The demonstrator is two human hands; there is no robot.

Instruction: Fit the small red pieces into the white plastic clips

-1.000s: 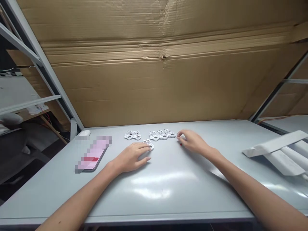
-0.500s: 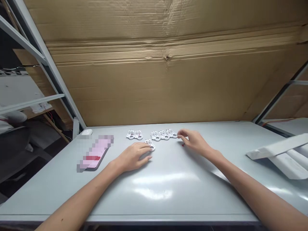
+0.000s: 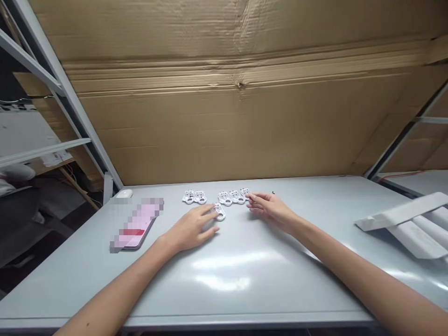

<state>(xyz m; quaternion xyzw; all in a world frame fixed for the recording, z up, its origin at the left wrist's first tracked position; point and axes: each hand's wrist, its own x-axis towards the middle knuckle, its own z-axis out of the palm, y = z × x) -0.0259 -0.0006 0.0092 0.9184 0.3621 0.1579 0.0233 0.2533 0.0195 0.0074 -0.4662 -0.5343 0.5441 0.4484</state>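
Observation:
Several small flat white pieces, each with a round hole and small knobs along its top, lie on the grey table. Two white pieces (image 3: 194,197) sit at the left, and three more white pieces (image 3: 231,198) form a row at centre. Nearer to me is a single white piece (image 3: 220,213); the fingertips of my left hand (image 3: 192,228) rest at its left edge, with fingers spread and thumb apart. My right hand (image 3: 271,210) pinches a tiny red piece (image 3: 249,198) between thumb and forefinger, beside the row's rightmost white piece, which the fingers partly cover.
A pink-screened phone (image 3: 143,224) lies at left, a white rounded case (image 3: 124,193) behind it. A tiny black bit (image 3: 273,192) lies beyond my right hand. White folded packaging (image 3: 406,224) stands at right. Cardboard (image 3: 224,135) closes the back; metal posts (image 3: 75,98) frame the sides.
My right hand has moved left to the row, with the tiny red piece now pinched in it. The red spot under that hand is gone from the table. My left hand has barely shifted.

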